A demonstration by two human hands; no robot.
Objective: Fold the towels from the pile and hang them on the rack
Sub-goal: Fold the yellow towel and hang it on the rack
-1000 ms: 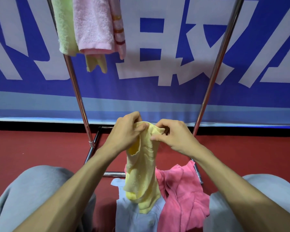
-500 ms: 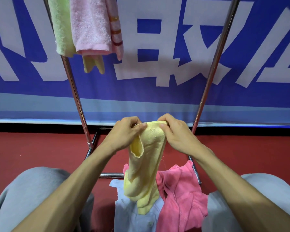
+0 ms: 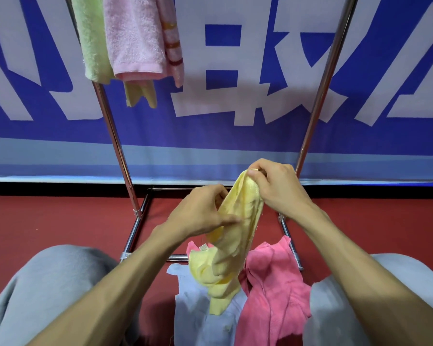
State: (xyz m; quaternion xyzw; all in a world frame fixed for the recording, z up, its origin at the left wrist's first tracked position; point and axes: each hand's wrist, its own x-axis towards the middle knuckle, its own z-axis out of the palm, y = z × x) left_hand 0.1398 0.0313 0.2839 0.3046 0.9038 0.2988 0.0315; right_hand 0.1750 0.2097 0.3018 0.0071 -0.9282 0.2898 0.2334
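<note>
The right hand (image 3: 278,189) is pinching the top corner of the yellow towel (image 3: 231,255) with curled fingers. The left hand (image 3: 200,216) is gripping the towel's left edge lower down. The towel is hanging over the pink towel (image 3: 273,283) and pale blue towel (image 3: 198,310), near the rack (image 3: 320,96).

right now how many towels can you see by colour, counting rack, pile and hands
yellow: 2, the held yellow towel and the hanging yellow towel
pink: 2, the pale pink towel on the rack and the bright pink towel in the pile
green: 1, the green towel
pale blue: 1, the pale blue towel
total: 6
</note>
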